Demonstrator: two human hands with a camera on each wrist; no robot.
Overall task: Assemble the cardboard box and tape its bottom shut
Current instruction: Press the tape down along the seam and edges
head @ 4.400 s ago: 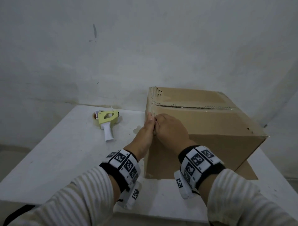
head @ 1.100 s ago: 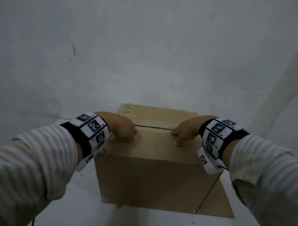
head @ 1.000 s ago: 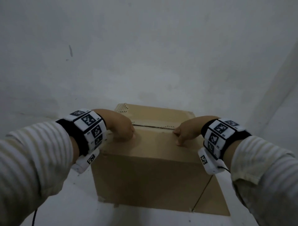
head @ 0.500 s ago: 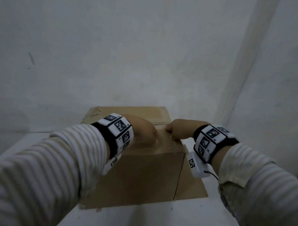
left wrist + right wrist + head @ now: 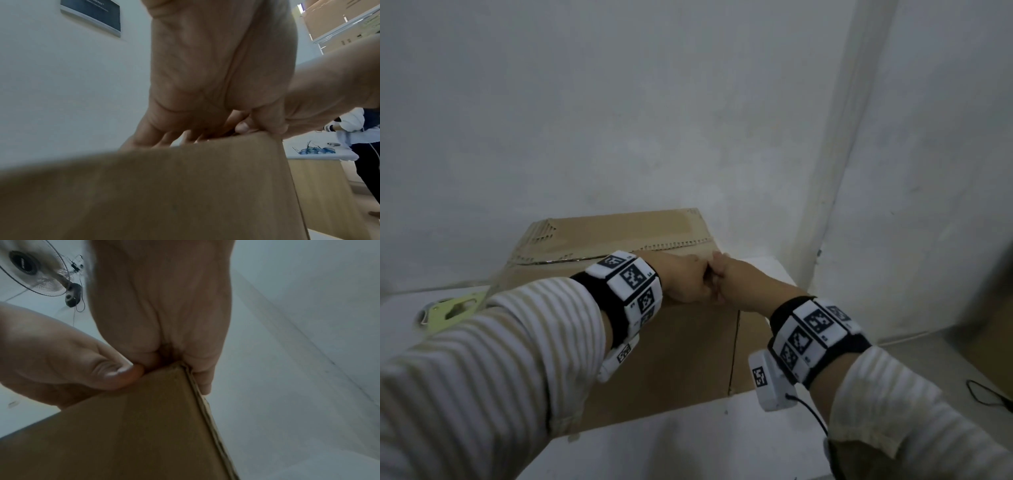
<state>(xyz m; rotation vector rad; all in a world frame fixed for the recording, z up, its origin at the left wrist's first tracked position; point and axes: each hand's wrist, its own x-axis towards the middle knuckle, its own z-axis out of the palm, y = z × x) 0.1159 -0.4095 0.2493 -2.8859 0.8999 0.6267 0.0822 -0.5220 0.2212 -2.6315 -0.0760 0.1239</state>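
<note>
Head cam: brown cardboard box (image 5: 671,359) upright, top flaps shut w/ tape.

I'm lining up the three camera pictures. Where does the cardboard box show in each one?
Head: cardboard box sits centre, on the table, behind both forearms.
Left wrist: it fills the lower half, under the left hand.
Right wrist: lower left to centre, its corner at the right hand.
Shared landmark: the box's top right corner, where both hands meet.
</note>
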